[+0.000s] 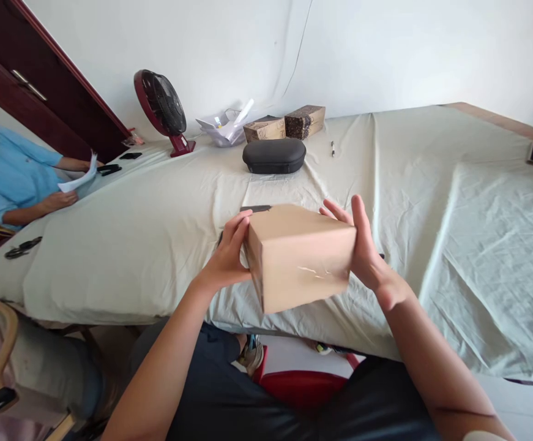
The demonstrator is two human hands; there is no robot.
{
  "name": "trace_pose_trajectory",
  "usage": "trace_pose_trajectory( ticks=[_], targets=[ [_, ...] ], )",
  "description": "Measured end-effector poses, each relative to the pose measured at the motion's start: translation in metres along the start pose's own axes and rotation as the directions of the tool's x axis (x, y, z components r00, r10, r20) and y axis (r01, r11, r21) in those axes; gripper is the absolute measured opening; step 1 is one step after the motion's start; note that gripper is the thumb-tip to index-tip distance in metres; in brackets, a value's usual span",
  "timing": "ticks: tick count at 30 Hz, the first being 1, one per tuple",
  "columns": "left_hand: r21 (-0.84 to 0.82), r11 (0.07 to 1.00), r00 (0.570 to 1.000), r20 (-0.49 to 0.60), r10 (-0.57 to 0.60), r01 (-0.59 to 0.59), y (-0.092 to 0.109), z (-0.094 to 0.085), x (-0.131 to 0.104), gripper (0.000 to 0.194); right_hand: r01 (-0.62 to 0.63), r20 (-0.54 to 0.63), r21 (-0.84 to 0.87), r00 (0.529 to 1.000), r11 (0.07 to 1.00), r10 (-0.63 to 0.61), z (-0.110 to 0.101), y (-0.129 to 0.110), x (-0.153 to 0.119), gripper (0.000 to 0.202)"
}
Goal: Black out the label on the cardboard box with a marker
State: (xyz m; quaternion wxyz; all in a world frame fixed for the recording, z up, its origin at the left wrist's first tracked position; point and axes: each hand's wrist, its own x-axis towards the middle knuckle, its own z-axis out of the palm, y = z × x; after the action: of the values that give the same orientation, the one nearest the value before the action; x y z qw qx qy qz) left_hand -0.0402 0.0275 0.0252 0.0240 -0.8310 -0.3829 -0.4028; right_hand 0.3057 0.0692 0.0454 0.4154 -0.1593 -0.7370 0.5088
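Note:
Between my hands is a plain brown cardboard box (303,263), tilted above the near edge of the cloth-covered table. My left hand (229,251) grips its left side, fingers at the upper edge and thumb low on the side. On the right side rests the palm of my right hand (362,251), with thumb and fingers reaching up past the top corner. A dark strip (257,209) shows at the box's far left corner; I cannot tell if it belongs to the box. The underside is hidden.
Behind the box lie a black zip case (274,156), two patterned boxes (305,121), a pen (333,149) and a plastic bag with papers (227,127). A fan (163,107) stands farther left. At left a person in blue (13,174) holds papers (80,177). A chair (7,343) is lower left.

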Motion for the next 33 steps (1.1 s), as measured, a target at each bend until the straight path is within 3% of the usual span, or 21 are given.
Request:
trace_pose_trajectory(
  ticks=[2,3,5,7,9,11,14,16,18,19,21,23,24,26,29,31,33],
  targets=[
    [0.189,0.967,0.976,-0.1,0.192,-0.171,0.0,0.0,0.004,0.124,-0.183,-0.04,0.213,0.98,0.96,0.196,-0.002,0.0,0.003,0.121],
    [0.278,0.934,0.956,-0.126,0.266,-0.223,0.0,0.0,0.006,0.124,-0.293,-0.033,0.294,0.948,0.91,0.316,-0.002,0.0,0.005,0.112],
    [0.385,0.886,0.934,-0.135,0.331,-0.259,0.0,0.001,0.007,0.126,-0.473,0.031,0.39,0.864,0.79,0.502,-0.001,0.0,0.009,0.101],
    [0.416,0.869,0.936,-0.103,0.337,-0.267,0.0,0.0,0.006,0.125,-0.544,0.07,0.429,0.816,0.721,0.574,0.0,0.0,0.012,0.092],
    [0.384,0.886,0.953,-0.047,0.299,-0.259,0.0,-0.004,0.004,0.125,-0.535,0.031,0.434,0.813,0.725,0.582,0.001,0.003,0.013,0.083],
    [0.302,0.933,0.981,0.063,0.185,-0.195,0.001,-0.011,0.003,0.125,-0.476,-0.057,0.376,0.845,0.795,0.532,-0.003,0.007,0.012,0.078],
    [0.177,0.984,0.982,0.179,-0.061,0.028,0.002,-0.021,0.004,0.116,-0.338,-0.146,0.104,0.925,0.936,0.35,-0.012,0.01,0.01,0.079],
    [0.088,0.97,0.965,0.114,-0.236,0.227,0.002,-0.024,0.005,0.11,-0.209,-0.145,-0.097,0.97,0.973,0.194,-0.018,0.008,0.01,0.078],
    [-0.098,0.897,0.902,0.049,-0.428,0.431,0.0,-0.027,0.006,0.114,-0.054,-0.077,-0.227,0.996,0.972,0.037,-0.021,0.003,0.01,0.074],
    [-0.221,0.824,0.853,0.091,-0.515,0.521,-0.001,-0.028,0.005,0.118,0.029,-0.023,-0.266,0.999,0.964,-0.037,-0.023,0.0,0.01,0.072],
    [-0.413,0.614,0.739,0.343,-0.58,0.673,-0.003,-0.031,0.003,0.121,0.164,0.102,-0.301,0.985,0.939,-0.139,-0.024,-0.005,0.011,0.069],
    [-0.45,0.444,0.631,0.59,-0.503,0.775,-0.003,-0.035,0.001,0.117,0.239,0.191,-0.306,0.964,0.921,-0.187,-0.026,-0.008,0.01,0.065],
    [-0.447,0.41,0.604,0.646,-0.466,0.795,-0.003,-0.037,0.001,0.115,0.253,0.192,-0.309,0.961,0.917,-0.2,-0.027,-0.008,0.009,0.065],
    [-0.452,0.426,0.618,0.631,-0.469,0.784,-0.001,-0.039,0.003,0.115,0.211,0.093,-0.321,0.977,0.923,-0.192,-0.032,-0.005,0.006,0.073],
    [-0.419,0.543,0.685,0.464,-0.562,0.728,0.005,-0.037,0.009,0.119,0.061,-0.082,-0.316,0.993,0.947,-0.091,-0.04,0.004,0.001,0.114],
    [-0.366,0.611,0.712,0.367,-0.598,0.702,0.009,-0.034,0.013,0.122,-0.025,-0.076,-0.314,0.997,0.949,0.001,-0.044,0.011,-0.002,0.137],
    [-0.336,0.657,0.737,0.31,-0.6,0.676,0.013,-0.029,0.014,0.128,-0.071,-0.055,-0.327,0.997,0.942,0.056,-0.045,0.015,-0.002,0.144]
  ],
)
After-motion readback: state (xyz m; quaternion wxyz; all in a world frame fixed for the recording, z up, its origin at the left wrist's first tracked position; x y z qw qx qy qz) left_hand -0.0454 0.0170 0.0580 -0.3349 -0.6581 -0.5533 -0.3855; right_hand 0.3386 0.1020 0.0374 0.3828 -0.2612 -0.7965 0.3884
